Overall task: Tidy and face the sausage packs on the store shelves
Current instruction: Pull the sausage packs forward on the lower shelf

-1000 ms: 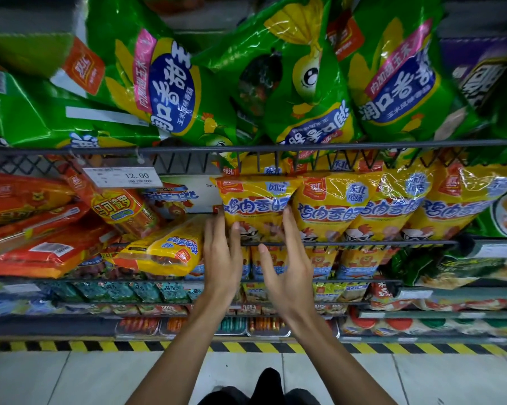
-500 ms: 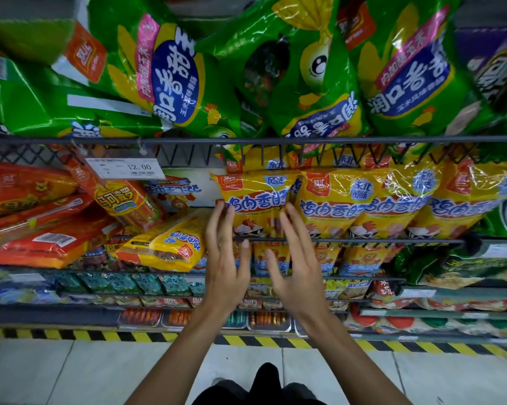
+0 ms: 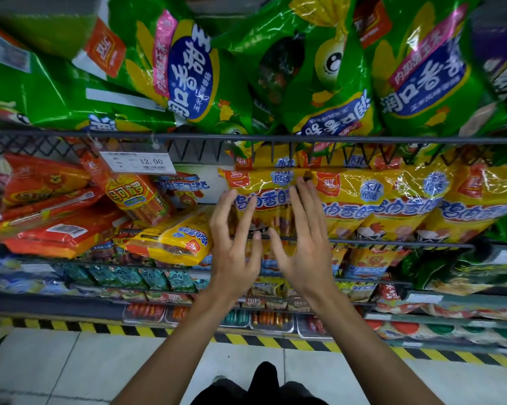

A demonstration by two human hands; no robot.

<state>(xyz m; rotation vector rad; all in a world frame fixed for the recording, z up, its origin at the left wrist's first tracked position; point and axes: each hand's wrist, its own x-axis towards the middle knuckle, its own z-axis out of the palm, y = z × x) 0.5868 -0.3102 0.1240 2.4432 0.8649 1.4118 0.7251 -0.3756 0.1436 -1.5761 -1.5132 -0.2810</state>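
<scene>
Both my hands have climbed since a moment ago: the left hand [image 3: 232,244] and right hand [image 3: 305,247] now lie with fingers spread and straight on the leftmost glossy yellow plastic sausage pack [image 3: 264,200], standing upright behind the dark wire shelf rail [image 3: 392,243]. Neither grip holds anything. I judge I'm pressing it square; the toppled yellow sausage pack [image 3: 176,241] just left still needs standing.

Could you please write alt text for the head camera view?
Two open hands, left hand and right hand, reach to a yellow sausage pack hanging in a row on a wire shelf. Green packs fill the shelf above; a toppled yellow pack lies left.
</scene>
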